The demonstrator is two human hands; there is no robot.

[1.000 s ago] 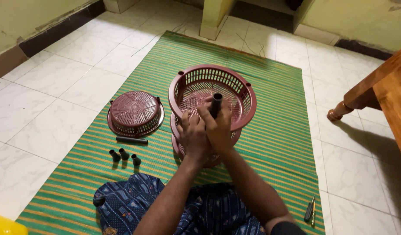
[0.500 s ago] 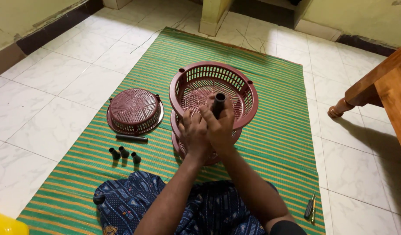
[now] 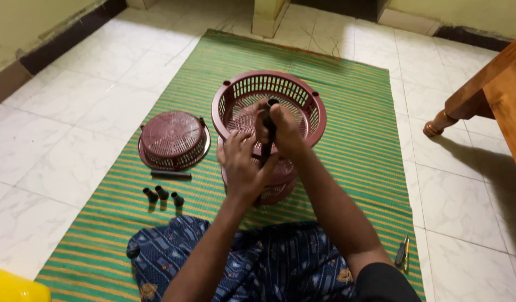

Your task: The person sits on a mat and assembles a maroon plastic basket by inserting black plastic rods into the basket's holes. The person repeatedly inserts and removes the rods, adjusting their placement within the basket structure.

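My right hand (image 3: 285, 130) clenched around dark tube (image 3: 267, 127), upright at near rim of upper maroon basket (image 3: 269, 103). My left hand (image 3: 241, 163) just beside, fingers spread, palm against stacked baskets; grip unclear. Basket stack on green striped mat (image 3: 353, 151). Left: upturned basket (image 3: 174, 140), loose tube (image 3: 170, 174), three short pegs (image 3: 163, 195). Near right: screwdriver (image 3: 402, 251).

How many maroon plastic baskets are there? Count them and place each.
3: an upside-down basket on the mat's left, the top basket of the stack, and a lower basket beneath it, mostly hidden by the hands.
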